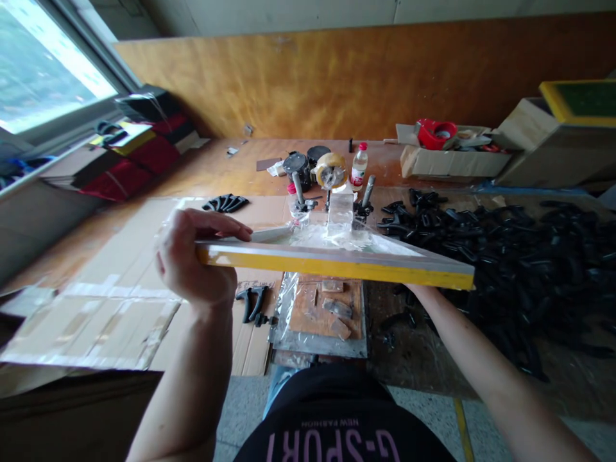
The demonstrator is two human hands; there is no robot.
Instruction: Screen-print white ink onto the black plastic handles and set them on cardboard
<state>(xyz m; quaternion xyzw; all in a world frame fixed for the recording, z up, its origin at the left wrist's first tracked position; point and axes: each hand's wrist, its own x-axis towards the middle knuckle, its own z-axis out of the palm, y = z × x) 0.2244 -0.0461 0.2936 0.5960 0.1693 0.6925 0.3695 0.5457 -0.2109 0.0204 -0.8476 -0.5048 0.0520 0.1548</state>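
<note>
A screen-printing frame (337, 262) with a yellow front edge and a pale metal face spans the view, raised above the bench and seen nearly edge-on. My left hand (199, 256) is closed around its left end, fingers over the top. My right forearm (447, 321) runs up beneath the right part of the frame, which hides that hand and its fingers. Just beyond the frame stands a print stand with a metal arm (341, 212), two upright posts and a roll of tape (331, 170) on top. Under the frame lies a wooden base board (301, 327) with small blocks.
A large heap of black handle-shaped parts (481, 256) covers the bench at right. More black parts (226, 203) lie on flattened cardboard (120, 256) at left. Behind are dark tins (297, 168), a bottle (359, 167) and a box (452, 160) with red tape.
</note>
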